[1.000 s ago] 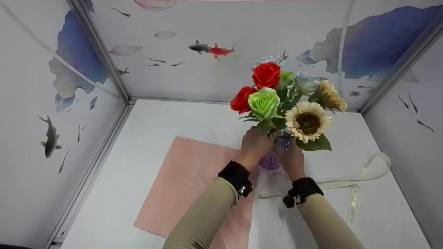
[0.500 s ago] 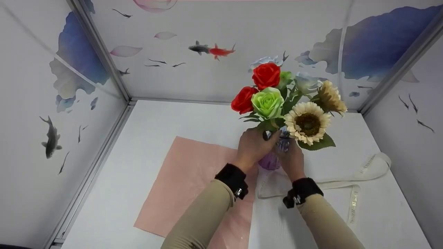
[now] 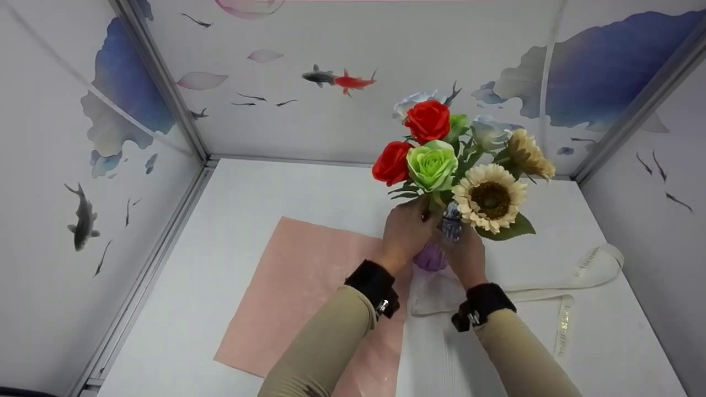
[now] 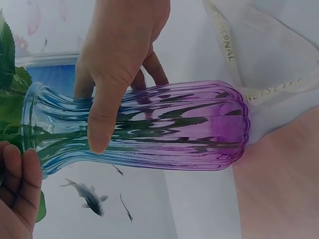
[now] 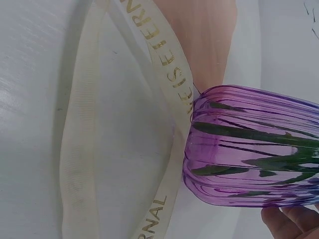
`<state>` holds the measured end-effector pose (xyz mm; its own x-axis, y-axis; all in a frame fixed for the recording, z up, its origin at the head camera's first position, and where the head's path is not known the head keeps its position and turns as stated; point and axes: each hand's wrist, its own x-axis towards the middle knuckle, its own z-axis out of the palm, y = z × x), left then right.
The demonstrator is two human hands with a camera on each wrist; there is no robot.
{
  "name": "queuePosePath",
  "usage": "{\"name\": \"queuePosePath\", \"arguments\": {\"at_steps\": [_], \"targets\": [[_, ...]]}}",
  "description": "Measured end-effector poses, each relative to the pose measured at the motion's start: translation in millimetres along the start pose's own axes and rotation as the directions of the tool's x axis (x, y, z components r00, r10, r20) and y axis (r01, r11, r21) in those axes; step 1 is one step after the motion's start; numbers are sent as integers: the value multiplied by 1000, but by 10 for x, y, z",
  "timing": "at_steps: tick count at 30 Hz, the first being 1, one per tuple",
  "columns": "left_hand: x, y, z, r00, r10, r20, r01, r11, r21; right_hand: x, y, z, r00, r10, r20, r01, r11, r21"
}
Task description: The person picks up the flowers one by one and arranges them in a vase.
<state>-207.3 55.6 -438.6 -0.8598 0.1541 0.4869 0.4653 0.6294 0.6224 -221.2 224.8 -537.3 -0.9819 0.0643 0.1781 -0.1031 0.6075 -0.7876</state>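
A ribbed glass vase, blue at the mouth and purple at the base [image 4: 174, 124], holds a bouquet with a green rose [image 3: 432, 165], two red roses [image 3: 428, 121] and two cream sunflowers [image 3: 491, 199]. My right hand [image 3: 468, 255] grips the vase round its middle, thumb across the near side in the left wrist view. At the vase mouth my left hand [image 3: 409, 231] has its fingers curled about the stems below the green rose; leaves partly hide the fingertips. Green stems [image 5: 249, 132] show through the purple glass in the right wrist view.
Pink wrapping paper [image 3: 309, 286] lies flat left of the vase. A cream ribbon with gold lettering [image 3: 565, 325] loops over the white table [image 3: 220, 198] at the right and beneath the vase. Printed walls [image 3: 419, 44] enclose the table's back and sides.
The green rose and both red roses have shifted slightly right. My left hand moved a little left, then back in at the stems. The right hand keeps its place on the vase.
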Motion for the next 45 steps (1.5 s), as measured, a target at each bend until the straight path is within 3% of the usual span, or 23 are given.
{"name": "queuePosePath", "arguments": {"at_steps": [9, 15, 22, 29, 33, 39, 45], "targets": [[3, -46, 72, 1000, -27, 3, 27, 998, 53, 18, -27, -5, 998, 63, 29, -63, 998, -15], [-9, -66, 99, 999, -54, -6, 54, 997, 63, 26, -39, 0, 998, 52, 40, -52, 999, 7], [35, -59, 97, 990, -136, 20, 137, 990, -39, 46, -28, 13, 997, 57, 55, -58, 998, 10], [50, -58, 78, 968, -232, 93, 245, 956, -161, 52, -35, 41, 999, 6, 33, -6, 1000, 0], [26, -77, 79, 961, -242, 137, 264, 948, -176, 58, -37, 55, 1000, -22, 22, 23, 1000, -13], [-57, -169, 20, 975, -149, 168, 174, 973, -150, 96, -49, 30, 997, 10, 79, -12, 1000, 22], [-231, -399, -180, 993, 9, 118, 13, 984, -180, 152, -38, 3, 988, 2, 156, -18, 995, 99]]}}
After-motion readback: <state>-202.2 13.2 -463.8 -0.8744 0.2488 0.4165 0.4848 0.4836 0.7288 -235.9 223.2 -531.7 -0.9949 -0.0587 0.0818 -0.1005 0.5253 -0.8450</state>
